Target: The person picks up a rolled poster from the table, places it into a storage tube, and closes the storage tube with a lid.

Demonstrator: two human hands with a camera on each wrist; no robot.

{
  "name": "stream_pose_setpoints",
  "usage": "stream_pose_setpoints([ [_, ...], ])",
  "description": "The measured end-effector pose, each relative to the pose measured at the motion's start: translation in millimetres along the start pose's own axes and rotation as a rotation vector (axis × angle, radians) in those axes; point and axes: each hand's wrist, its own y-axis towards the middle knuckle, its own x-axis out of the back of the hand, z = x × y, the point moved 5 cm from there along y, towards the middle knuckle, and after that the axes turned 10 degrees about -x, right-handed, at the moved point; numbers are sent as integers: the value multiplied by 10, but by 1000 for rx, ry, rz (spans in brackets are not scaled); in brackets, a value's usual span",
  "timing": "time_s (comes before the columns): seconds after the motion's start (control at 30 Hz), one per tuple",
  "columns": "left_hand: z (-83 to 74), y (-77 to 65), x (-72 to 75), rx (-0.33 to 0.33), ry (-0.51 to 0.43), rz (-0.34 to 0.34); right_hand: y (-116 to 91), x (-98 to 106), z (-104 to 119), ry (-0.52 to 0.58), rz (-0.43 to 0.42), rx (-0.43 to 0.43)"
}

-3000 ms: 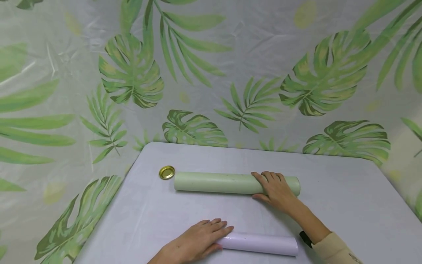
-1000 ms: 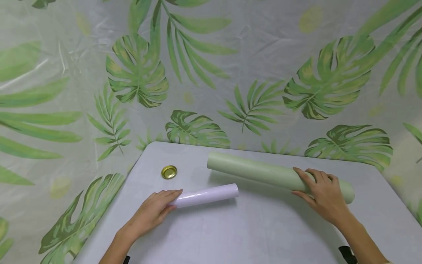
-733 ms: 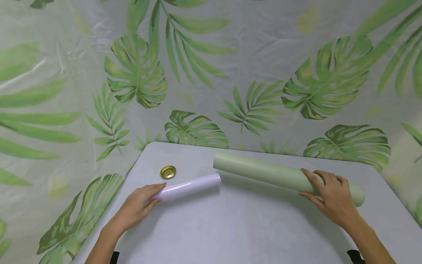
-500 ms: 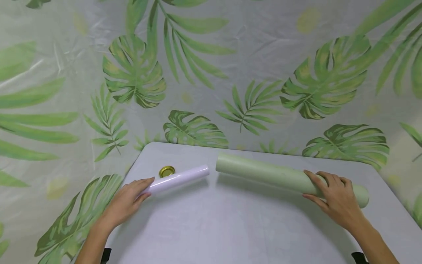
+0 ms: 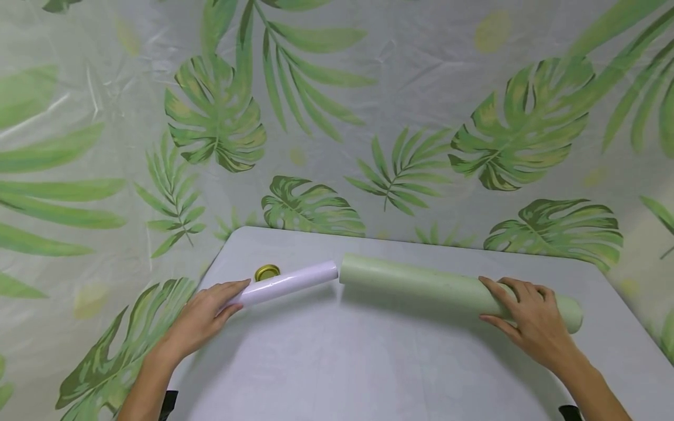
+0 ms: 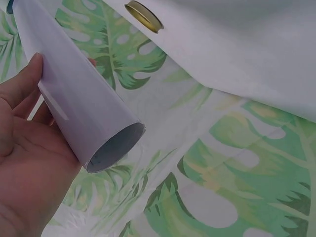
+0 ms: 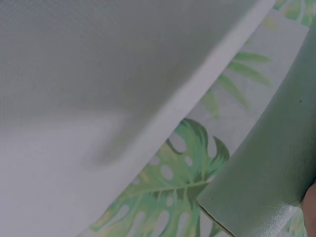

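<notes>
Leaf-print sheet [image 5: 411, 35] fills the background beyond the left hand [image 5: 202, 316] and right hand [image 5: 526, 313]. White counter [image 5: 337, 362] below both. Pale green tube [image 5: 416, 282], bigger of 2, gripped by the right hand near its outer end, other end pointing across toward the left hand; shadow underneath, so it looks lifted. Lilac tube [image 5: 292, 283], slimmer and hollow, held by the left hand at its near end, tip toward the right hand. Hands well apart, each clamped on its own tube; tube ends meet between them, touching or just short, can't tell. Gold lid [image 5: 267, 271] just beyond the left hand, part hidden behind the lilac tube.

Step in hand looks like lining up 2 tube ends. To do it well: get both on 1 axis, since they meet at an angle now; grip steady without squeezing, small moves, stay off the lid.

Vs 0.5 s ago: clear gap between ends is nearly gone, green end sits lower and closer to the left hand, lilac tube barely shifts, lid same spot.
</notes>
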Motion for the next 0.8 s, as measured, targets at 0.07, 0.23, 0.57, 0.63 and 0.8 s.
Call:
stream_pose_setpoints([
  [0.07,5,-9,2,8,-10,5,1,-1,14,4,1,4],
  [0.23,13,-8,10,3,-36,8,-2,-22,36,24,12,17],
  [0.57,63,16,-9,20,-96,45,1,-52,40,51,36,26],
  [0.63,66,18,-14,15,-96,45,6,-52,42,56,40,27],
  [0.8,65,18,-24,9,-127,49,21,-55,57,64,54,32],
])
